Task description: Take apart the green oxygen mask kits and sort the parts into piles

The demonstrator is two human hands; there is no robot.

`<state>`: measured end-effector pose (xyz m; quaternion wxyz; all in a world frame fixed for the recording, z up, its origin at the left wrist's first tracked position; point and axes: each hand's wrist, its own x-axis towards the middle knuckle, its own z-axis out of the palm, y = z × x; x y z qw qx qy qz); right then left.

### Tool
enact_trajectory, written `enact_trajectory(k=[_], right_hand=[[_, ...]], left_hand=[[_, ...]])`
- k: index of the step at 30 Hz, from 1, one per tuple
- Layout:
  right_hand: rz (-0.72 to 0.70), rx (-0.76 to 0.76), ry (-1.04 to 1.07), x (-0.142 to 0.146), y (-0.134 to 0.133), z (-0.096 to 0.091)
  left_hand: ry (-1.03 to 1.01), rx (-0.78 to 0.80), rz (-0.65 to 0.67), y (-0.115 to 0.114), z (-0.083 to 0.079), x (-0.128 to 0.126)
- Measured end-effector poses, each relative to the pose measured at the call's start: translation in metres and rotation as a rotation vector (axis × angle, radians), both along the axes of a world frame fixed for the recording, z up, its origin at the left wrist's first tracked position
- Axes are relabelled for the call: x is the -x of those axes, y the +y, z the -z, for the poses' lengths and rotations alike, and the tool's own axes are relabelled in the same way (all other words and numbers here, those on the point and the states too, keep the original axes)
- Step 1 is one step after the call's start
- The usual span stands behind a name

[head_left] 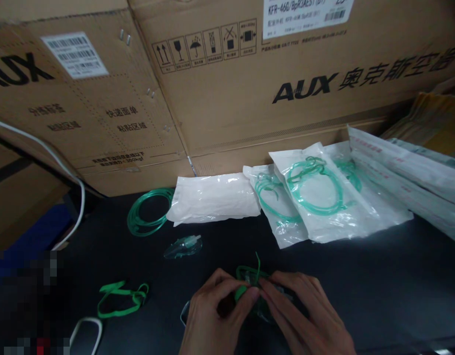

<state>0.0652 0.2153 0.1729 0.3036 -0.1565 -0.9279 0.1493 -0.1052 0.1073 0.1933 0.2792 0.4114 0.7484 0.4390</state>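
My left hand pinches a green elastic strap between thumb and forefinger, at the front middle of the black table. Close against it, my right hand has its fingers closed at the same spot, on the strap and the clear plastic mask under it. A thin strap end sticks up between the hands. Most of the mask is hidden by my fingers. Farther left lies a loose green strap with a loop at one end. Beyond my hands a second clear mask rests on the table.
A coil of green tubing lies at the back left, beside a white packet. Sealed pouches with green tubing and long white packages fill the back right. A large cardboard box stands behind. A white cable hangs left.
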Motion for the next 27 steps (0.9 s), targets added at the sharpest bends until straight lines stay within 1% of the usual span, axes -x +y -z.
enact_trajectory(k=[4, 8, 12, 15, 18, 21, 23, 25, 27], right_hand=[[0.013, 0.001, -0.022, -0.003, 0.001, 0.007], [0.084, -0.079, -0.09, -0.01, 0.006, 0.012], [0.148, -0.18, -0.098, -0.008, 0.009, 0.014], [0.125, -0.229, -0.097, 0.0, 0.009, 0.017], [0.118, -0.207, -0.056, 0.005, 0.009, 0.018], [0.1, -0.198, -0.005, 0.005, 0.012, 0.014], [0.064, -0.193, 0.007, 0.003, 0.014, 0.01], [0.025, -0.194, 0.0, 0.003, 0.012, 0.009], [0.051, -0.202, 0.007, 0.004, 0.007, 0.014]], left_hand=[[-0.018, 0.086, 0.003, 0.001, -0.005, 0.0], [-0.026, 0.139, 0.039, -0.003, -0.009, -0.001], [0.018, 0.13, 0.045, -0.012, -0.013, 0.001], [0.053, 0.127, 0.02, -0.02, -0.016, 0.002], [0.068, 0.136, 0.012, -0.028, -0.016, 0.002], [0.066, 0.13, 0.023, -0.032, -0.013, 0.0], [0.045, 0.13, -0.008, -0.033, -0.013, 0.001], [0.026, 0.118, -0.085, -0.035, -0.017, 0.006], [0.05, 0.097, -0.17, -0.043, -0.025, 0.018]])
